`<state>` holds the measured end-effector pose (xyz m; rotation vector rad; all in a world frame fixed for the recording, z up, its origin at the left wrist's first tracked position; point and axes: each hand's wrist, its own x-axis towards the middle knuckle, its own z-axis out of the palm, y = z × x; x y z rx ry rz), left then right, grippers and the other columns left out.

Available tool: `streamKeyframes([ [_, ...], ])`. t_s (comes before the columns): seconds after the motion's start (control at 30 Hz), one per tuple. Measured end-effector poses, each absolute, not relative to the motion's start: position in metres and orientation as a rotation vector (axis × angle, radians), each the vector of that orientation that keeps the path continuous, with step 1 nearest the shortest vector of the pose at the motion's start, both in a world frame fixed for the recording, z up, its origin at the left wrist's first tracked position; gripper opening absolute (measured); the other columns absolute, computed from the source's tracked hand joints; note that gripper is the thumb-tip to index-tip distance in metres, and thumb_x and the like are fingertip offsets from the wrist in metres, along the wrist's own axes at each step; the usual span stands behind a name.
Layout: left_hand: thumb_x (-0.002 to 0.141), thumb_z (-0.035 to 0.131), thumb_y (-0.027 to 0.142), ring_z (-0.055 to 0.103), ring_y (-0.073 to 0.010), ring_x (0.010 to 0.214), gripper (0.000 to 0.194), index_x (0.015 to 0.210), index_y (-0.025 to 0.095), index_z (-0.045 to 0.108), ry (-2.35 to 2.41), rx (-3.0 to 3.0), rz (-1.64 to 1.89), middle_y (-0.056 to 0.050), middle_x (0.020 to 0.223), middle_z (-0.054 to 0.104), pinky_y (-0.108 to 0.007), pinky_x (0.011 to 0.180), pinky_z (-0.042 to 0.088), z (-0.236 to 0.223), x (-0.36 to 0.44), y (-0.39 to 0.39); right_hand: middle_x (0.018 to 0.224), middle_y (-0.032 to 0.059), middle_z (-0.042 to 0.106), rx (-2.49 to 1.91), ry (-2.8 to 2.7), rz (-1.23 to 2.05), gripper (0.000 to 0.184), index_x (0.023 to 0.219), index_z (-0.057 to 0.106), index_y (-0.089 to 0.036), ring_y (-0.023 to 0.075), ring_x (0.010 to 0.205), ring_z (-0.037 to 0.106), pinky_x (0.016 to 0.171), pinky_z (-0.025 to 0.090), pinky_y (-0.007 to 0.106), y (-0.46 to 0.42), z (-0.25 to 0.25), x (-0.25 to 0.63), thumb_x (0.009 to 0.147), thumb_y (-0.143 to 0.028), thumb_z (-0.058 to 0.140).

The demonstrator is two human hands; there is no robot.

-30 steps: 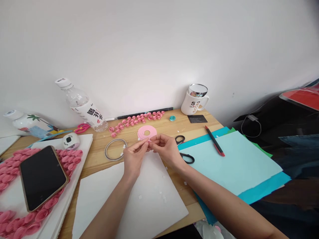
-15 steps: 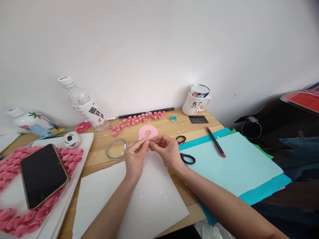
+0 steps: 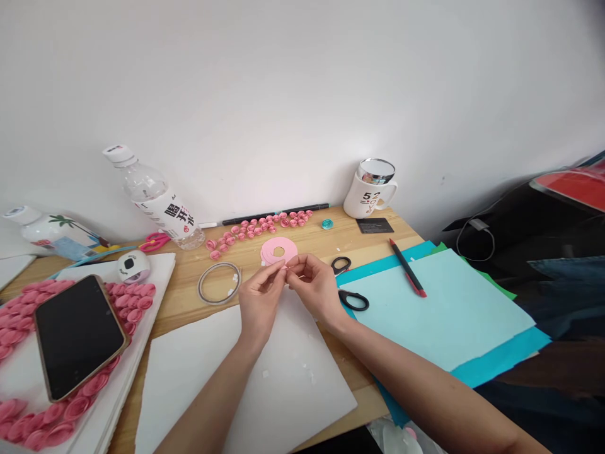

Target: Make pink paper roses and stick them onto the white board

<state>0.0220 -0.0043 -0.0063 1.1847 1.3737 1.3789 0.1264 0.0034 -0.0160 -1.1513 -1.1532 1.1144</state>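
Observation:
My left hand (image 3: pixel 259 299) and my right hand (image 3: pixel 314 284) meet fingertip to fingertip above the top edge of a white foam board (image 3: pixel 255 378). Both are closed in a pinch on a small bit of pink paper, mostly hidden by the fingers. Just beyond them a flat pink paper spiral (image 3: pixel 269 248) lies on the table, its near side behind my fingers. Whether it joins the pinched bit I cannot tell. Small rolled pink paper flowers (image 3: pixel 258 226) stand in rows farther back. A roll of clear tape (image 3: pixel 201 287) lies left of my left hand, and black-handled scissors (image 3: pixel 354 301) lie right of my right hand.
Blue paper sheets (image 3: pixel 444 309) with a pen (image 3: pixel 407 268) lie at right. At the back stand a mug (image 3: pixel 370 195) and a water bottle (image 3: pixel 163 205). On the left, a phone (image 3: pixel 80 337) rests on a board edged with pink paper flowers (image 3: pixel 75 407).
The whole scene has shifted slightly left as the view moved. My hands keep their pinch beside the spiral, with only slight finger movement.

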Motion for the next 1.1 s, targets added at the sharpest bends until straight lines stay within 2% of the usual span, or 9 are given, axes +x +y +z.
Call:
streamKeyframes([
  [0.27, 0.070, 0.064, 0.026, 0.062, -0.0155, 0.080, 0.025, 0.095, 0.021, 0.069, 1.409, 1.462, 1.426, -0.005, 0.093, 0.067, -0.029, 0.077, 0.051, -0.0061, 0.0191, -0.0032, 0.073, 0.0011, 0.063, -1.225, -1.271, 0.960, 0.008, 0.078, 0.056, -0.020, 0.0134, 0.063, 0.060, 0.057, 0.049, 0.024, 0.0023, -0.0139, 0.1285, 0.072, -0.024, 0.057],
  [0.4, 0.071, 0.062, 0.022, 0.062, -0.0170, 0.083, 0.018, 0.087, 0.023, 0.071, 1.412, 1.590, 1.439, -0.004, 0.091, 0.067, -0.031, 0.081, 0.049, -0.0069, 0.0168, -0.0033, 0.073, 0.0008, 0.064, -1.237, -1.379, 0.873, 0.007, 0.080, 0.057, -0.021, 0.0140, 0.065, 0.060, 0.058, 0.049, 0.025, -0.0002, -0.0122, 0.1292, 0.073, -0.021, 0.054],
  [0.5, 0.071, 0.064, 0.024, 0.062, -0.0186, 0.088, 0.016, 0.084, 0.022, 0.072, 1.412, 1.473, 1.407, -0.004, 0.090, 0.069, -0.032, 0.083, 0.049, -0.0076, 0.0158, -0.0030, 0.070, 0.0006, 0.064, -1.230, -1.385, 0.868, 0.009, 0.082, 0.058, -0.021, 0.0138, 0.063, 0.060, 0.059, 0.050, 0.025, 0.0001, -0.0125, 0.1293, 0.074, -0.022, 0.054],
  [0.67, 0.067, 0.068, 0.029, 0.063, -0.0208, 0.093, 0.023, 0.088, 0.019, 0.072, 1.305, 1.142, 1.396, -0.006, 0.096, 0.070, -0.034, 0.084, 0.051, -0.0109, 0.0158, -0.0010, 0.073, 0.0021, 0.066, -1.208, -1.324, 0.912, 0.010, 0.083, 0.060, -0.019, 0.0143, 0.065, 0.062, 0.060, 0.051, 0.026, 0.0020, -0.0132, 0.1283, 0.075, -0.025, 0.056],
  [1.1, 0.063, 0.073, 0.024, 0.063, -0.0205, 0.097, 0.026, 0.088, 0.017, 0.073, 1.182, 0.865, 1.441, -0.007, 0.098, 0.071, -0.035, 0.093, 0.047, -0.0102, 0.0199, 0.0011, 0.076, 0.0033, 0.069, -1.165, -1.275, 0.951, 0.012, 0.084, 0.062, -0.017, 0.0146, 0.068, 0.065, 0.064, 0.054, 0.026, 0.0006, -0.0119, 0.1276, 0.076, -0.025, 0.059],
])
